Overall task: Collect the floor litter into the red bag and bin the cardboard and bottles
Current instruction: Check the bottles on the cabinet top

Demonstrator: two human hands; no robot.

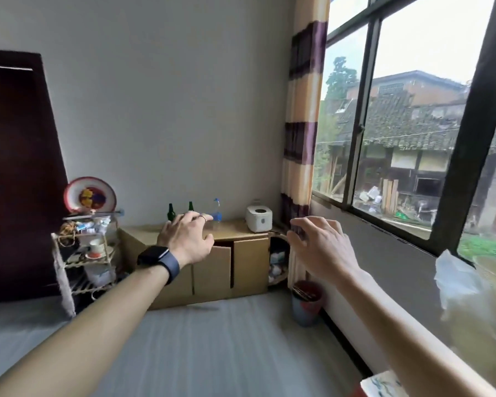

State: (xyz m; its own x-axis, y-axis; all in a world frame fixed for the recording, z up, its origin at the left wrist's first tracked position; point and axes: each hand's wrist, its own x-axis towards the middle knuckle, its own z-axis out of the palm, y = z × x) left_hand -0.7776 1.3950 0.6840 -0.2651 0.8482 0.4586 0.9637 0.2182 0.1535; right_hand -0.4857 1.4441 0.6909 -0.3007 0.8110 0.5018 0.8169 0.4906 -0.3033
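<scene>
Left hand (188, 239), right hand (318, 247): both outstretched, fingers loosely spread, holding nothing. Brown cardboard boxes (249, 262): two dark green glass bottles (171, 212), clear blue-capped plastic bottle (216, 210) along rear edge.

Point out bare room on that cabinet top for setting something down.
The cabinet top is bare at its left end, left of the green bottles, and a narrower gap between the clear bottle and the white appliance. The middle is hidden behind the left hand. The wire rack is crowded.

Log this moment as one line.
left hand open, empty | right hand open, empty | green bottles, clear bottle upright on cardboard box | bin right of box
</scene>
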